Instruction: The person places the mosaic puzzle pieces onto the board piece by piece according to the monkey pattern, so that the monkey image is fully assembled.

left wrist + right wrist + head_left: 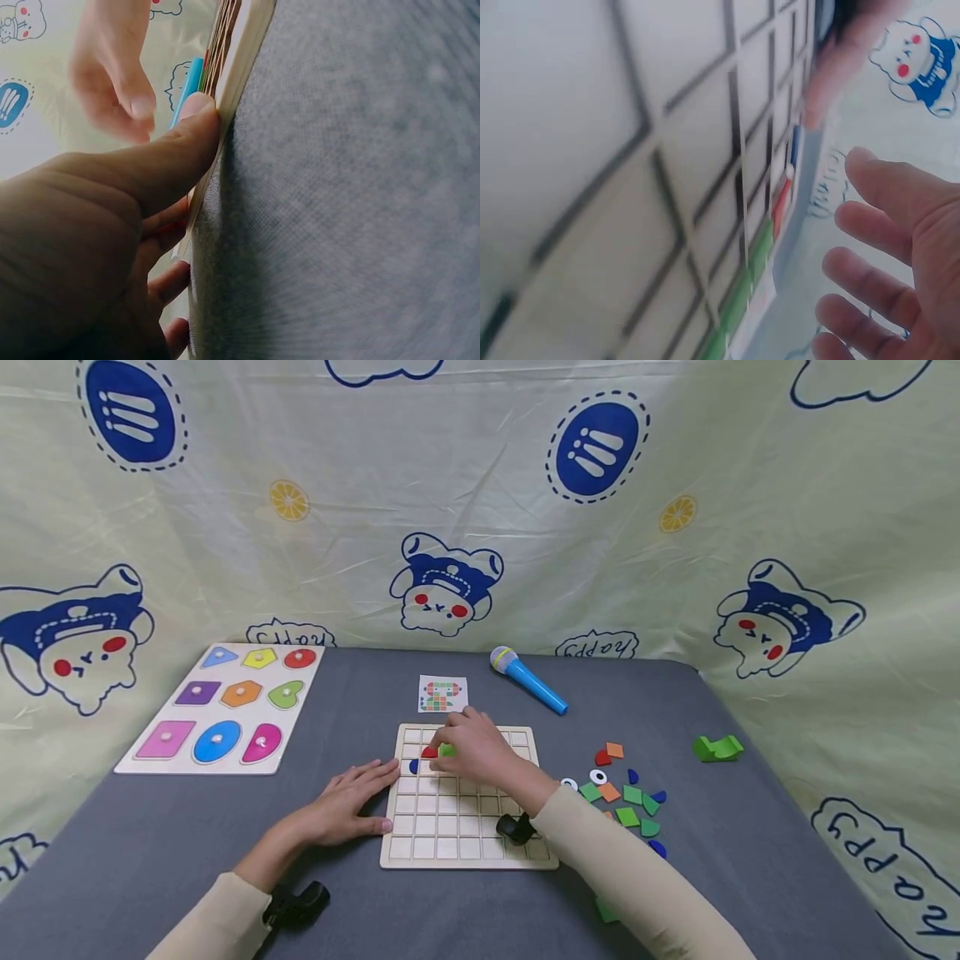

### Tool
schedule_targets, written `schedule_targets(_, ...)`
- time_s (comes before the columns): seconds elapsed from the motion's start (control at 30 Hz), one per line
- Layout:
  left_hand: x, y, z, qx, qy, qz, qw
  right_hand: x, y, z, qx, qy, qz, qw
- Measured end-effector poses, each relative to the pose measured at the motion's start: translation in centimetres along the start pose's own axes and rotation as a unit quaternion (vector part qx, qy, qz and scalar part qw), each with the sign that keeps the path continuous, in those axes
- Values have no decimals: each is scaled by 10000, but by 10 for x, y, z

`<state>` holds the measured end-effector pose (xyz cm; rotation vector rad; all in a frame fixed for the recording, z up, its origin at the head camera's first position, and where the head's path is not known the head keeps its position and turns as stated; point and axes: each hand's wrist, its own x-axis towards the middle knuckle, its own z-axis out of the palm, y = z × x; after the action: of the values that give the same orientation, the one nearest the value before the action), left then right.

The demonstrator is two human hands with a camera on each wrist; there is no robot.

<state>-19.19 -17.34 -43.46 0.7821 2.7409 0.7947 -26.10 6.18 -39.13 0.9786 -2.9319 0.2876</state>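
Observation:
A pale wooden grid board (pixel 457 852) lies on the table. My left hand (pixel 341 803) rests at its left edge, fingers extended, and the left wrist view shows the thumb on the rim (pixel 247 52). Above the upper part of the board hovers my right hand (pixel 476 747). In the right wrist view its fingers (pixel 870 277) are loosely bent and apart, with nothing seen between them. A red piece (pixel 429 752), a green piece (pixel 447 749) and a blue piece (pixel 413 767) sit in grid cells. Several green pieces (pixel 739 300) line the row in the right wrist view.
Loose coloured pieces (pixel 627 817) are scattered right of the board, partly behind my right sleeve. A pattern card (pixel 442 694) and a toy microphone (pixel 534 683) lie behind it. A shape puzzle (pixel 202 767) is at left, a green curved block (pixel 717 749) at right.

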Motion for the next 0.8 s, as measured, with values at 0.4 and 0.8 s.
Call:
schedule_targets(0.4,-3,0,0,-5,-14,-143,9999,-50,52,-18,84,526,274,9982)
schedule_targets(0.8,1,2,-1,-4,-106,-175,9998,-106,145,-29,-1,432,1277,9909)
